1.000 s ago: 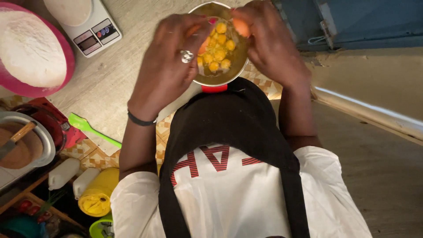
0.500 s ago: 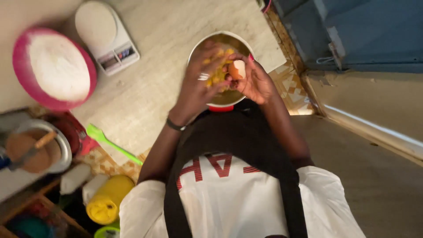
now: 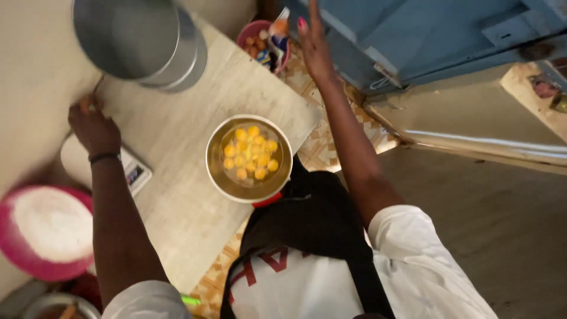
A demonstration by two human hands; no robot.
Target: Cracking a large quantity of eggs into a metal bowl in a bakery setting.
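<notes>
Basically both hands off the bowl of yolks (image 3: 248, 158) between them: left hand (image 3: 91, 125) curled at the table edge, right hand (image 3: 313, 44) spread flat beside a pink tub (image 3: 255, 32).

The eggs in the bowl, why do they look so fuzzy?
Head view: the yolks in the metal bowl are smeared soft, likely by camera motion; the right hand and left hand blur too, and a bright glare streak lies on the floor at right.

A small dark screen (image 3: 134, 175) sits on the white scale (image 3: 127, 168), left of the desk (image 3: 177, 195). A colourful packet (image 3: 277, 35) stands in the pink bowl (image 3: 251, 32) up top.
</notes>
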